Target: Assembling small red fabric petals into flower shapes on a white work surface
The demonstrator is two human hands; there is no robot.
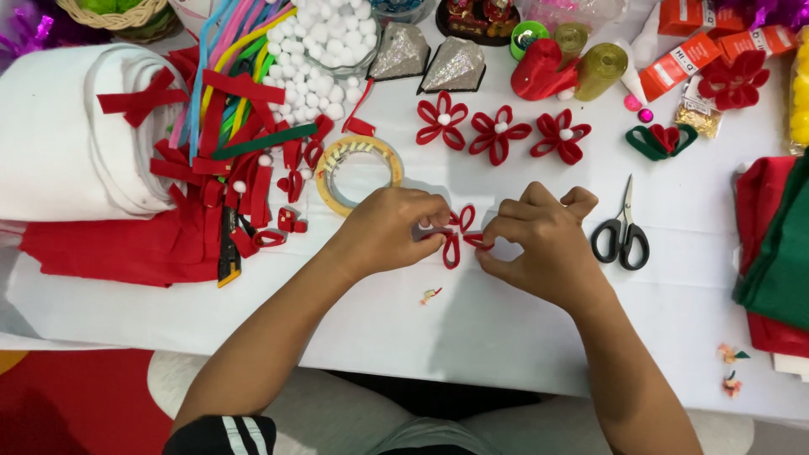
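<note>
While the red felt flower (458, 236) is pinched between both hands just above the white counter (506, 320), only some looped petals are seen; the rest is hidden by fingers. The left hand (389, 229) is closed on the flower's left side, thumb and forefinger tight at the petal bases. The right hand (543, 244) is closed on its right side, fingertips narrowed onto one petal end. The piece is held near the counter's middle, in front of the person.

Just behind the left hand a roll of clear tape (359, 173) is laid flat. Three finished red flowers (502, 132) with white centres are set in a row further back, and a green-and-red flower (662, 140) beside them. Black-handled scissors (623, 236) are placed near the right hand, blades pointing away. A heap of red felt strips (253, 168) is piled to the left, with white pompoms (324, 59) in a clear bowl behind it.

Risk, as judged: the petals appear held only by finger pressure, so a slackened pinch could let the loops spring open and the flower come apart. A petal could be set crooked if the right fingertips slip. The right forearm could knock the scissors if swung outward.
</note>
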